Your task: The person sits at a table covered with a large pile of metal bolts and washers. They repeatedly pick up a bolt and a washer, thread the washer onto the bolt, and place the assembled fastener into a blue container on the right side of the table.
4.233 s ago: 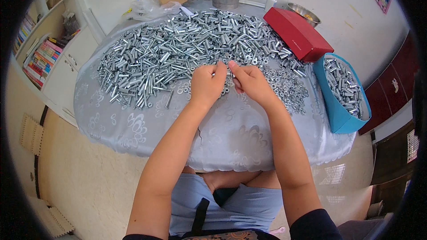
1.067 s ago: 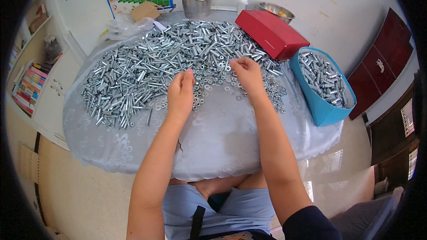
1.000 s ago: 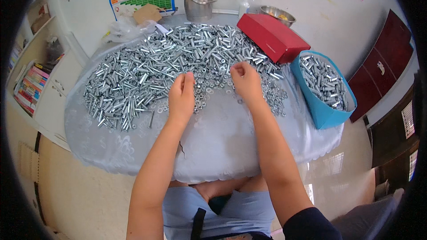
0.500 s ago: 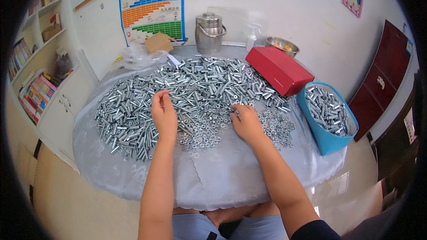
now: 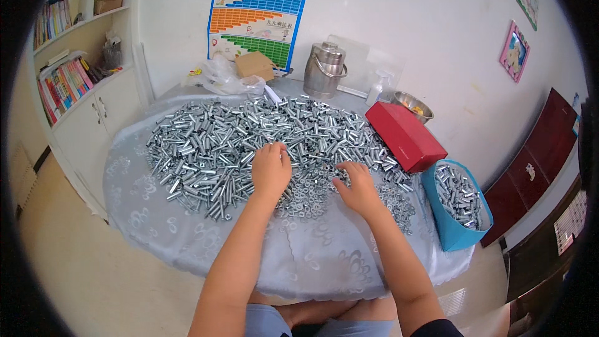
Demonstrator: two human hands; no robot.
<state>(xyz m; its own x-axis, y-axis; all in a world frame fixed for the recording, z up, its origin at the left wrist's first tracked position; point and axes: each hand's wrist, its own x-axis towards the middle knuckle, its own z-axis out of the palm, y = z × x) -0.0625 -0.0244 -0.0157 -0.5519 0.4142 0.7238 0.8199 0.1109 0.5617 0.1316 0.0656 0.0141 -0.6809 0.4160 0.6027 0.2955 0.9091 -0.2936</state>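
Note:
A broad pile of silvery metal sleeves (image 5: 212, 128) covers the table, with small nuts and washers (image 5: 304, 203) gathered along its near edge. My left hand (image 5: 271, 170) is over the near middle of the pile, fingers bent and close together. Its fingertips point away, and whatever they hold is hidden. Just to its right, my right hand (image 5: 360, 192) hovers at the border between sleeves and washers. Its thumb and fingers are apart, with nothing visible in the gap. More washers (image 5: 397, 207) lie to the right of that hand.
A blue fabric bin (image 5: 458, 237) full of sleeves stands at the table's right edge, beside a red box (image 5: 409, 138). Behind are a steel pot (image 5: 324, 72), a spray bottle (image 5: 377, 87), a metal bowl (image 5: 417, 105), a plastic bag (image 5: 226, 77) and cardboard (image 5: 256, 64).
The whole view has tilted and shifted. My left hand has moved right over the pile, closer to my right hand, which stays near the washers.

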